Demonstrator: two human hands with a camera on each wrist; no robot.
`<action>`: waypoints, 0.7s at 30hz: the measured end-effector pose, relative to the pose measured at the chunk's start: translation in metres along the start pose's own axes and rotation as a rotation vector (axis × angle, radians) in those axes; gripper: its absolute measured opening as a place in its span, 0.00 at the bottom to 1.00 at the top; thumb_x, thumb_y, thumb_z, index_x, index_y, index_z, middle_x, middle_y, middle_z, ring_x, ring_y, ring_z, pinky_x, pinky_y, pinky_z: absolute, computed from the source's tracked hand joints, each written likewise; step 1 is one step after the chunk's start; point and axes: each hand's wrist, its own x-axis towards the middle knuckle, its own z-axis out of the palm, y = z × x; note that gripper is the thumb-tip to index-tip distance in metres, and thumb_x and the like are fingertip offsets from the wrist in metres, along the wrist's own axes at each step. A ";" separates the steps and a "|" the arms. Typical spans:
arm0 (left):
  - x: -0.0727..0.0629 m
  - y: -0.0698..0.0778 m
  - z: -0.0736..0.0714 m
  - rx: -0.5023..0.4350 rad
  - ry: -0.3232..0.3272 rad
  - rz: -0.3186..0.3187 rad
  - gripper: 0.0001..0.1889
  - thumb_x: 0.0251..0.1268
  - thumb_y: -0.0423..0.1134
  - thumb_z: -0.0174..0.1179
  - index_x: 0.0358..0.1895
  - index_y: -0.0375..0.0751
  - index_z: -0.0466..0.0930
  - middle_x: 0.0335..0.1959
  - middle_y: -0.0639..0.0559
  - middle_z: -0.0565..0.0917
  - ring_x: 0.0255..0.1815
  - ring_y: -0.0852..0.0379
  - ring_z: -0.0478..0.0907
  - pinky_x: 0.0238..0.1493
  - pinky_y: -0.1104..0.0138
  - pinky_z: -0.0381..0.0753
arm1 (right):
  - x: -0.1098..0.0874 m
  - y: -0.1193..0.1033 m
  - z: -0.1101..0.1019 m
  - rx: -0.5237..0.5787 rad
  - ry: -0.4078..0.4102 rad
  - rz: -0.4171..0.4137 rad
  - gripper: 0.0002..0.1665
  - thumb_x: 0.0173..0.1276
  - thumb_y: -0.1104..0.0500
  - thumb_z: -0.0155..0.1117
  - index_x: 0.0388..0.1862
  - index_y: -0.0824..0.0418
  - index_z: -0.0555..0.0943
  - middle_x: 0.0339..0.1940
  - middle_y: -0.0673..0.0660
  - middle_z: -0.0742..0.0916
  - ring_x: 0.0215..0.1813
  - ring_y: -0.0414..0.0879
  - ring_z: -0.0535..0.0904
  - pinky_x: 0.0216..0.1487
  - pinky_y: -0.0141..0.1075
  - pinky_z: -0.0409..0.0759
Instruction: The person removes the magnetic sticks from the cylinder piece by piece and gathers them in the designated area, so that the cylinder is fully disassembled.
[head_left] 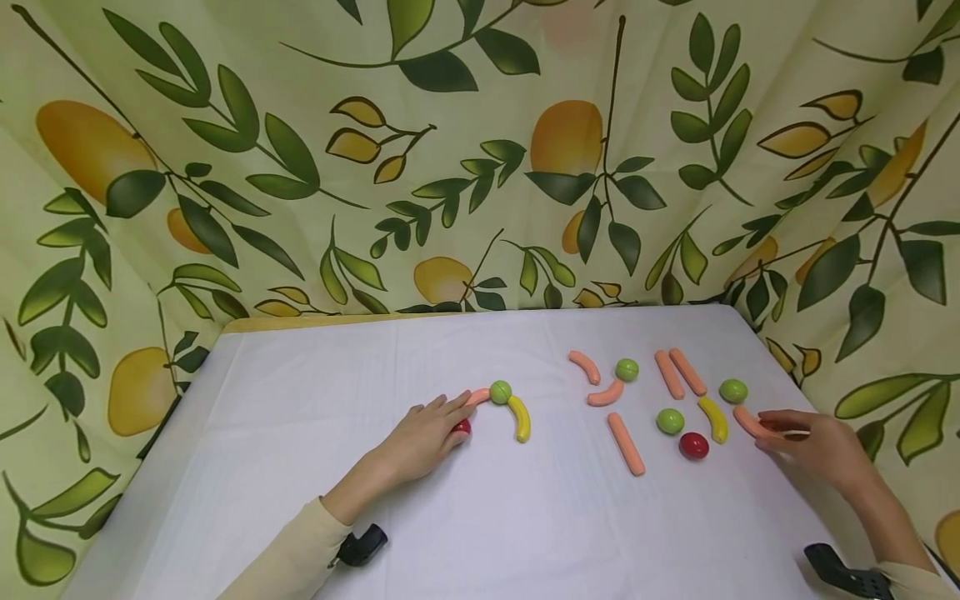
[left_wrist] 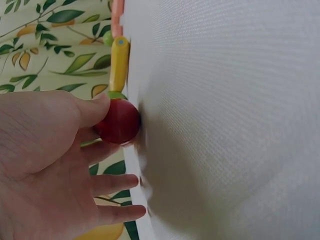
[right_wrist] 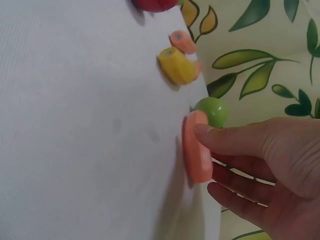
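Observation:
My left hand [head_left: 422,440] pinches a glossy red ball [left_wrist: 120,122] between thumb and forefinger, low over the cloth; the other fingers extend. Its fingertips overlap a short curved pink stick [head_left: 477,397] in the head view. That stick meets a green ball [head_left: 500,392], from which a curved yellow stick [head_left: 520,419] bends toward me. Over at the right, my right hand [head_left: 821,446] holds another curved pink stick [right_wrist: 197,147], thumb on top and fingers behind. A green ball [right_wrist: 214,111] sits just past that stick's far end. Small metal discs show on some stick ends.
Right of centre lie more pieces: curved pink sticks [head_left: 585,367], straight pink sticks [head_left: 626,444], green balls [head_left: 670,421], a red ball [head_left: 693,446] and a curved yellow stick [head_left: 713,419]. A white cloth [head_left: 525,533] covers the table; a leaf-patterned curtain [head_left: 480,183] hangs behind.

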 end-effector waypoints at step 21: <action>-0.014 0.008 -0.001 0.136 0.029 -0.047 0.29 0.74 0.52 0.53 0.73 0.46 0.66 0.73 0.49 0.66 0.69 0.36 0.66 0.64 0.40 0.64 | 0.003 -0.105 0.024 0.022 0.109 -0.271 0.18 0.59 0.65 0.73 0.48 0.69 0.84 0.46 0.68 0.86 0.48 0.65 0.79 0.40 0.49 0.84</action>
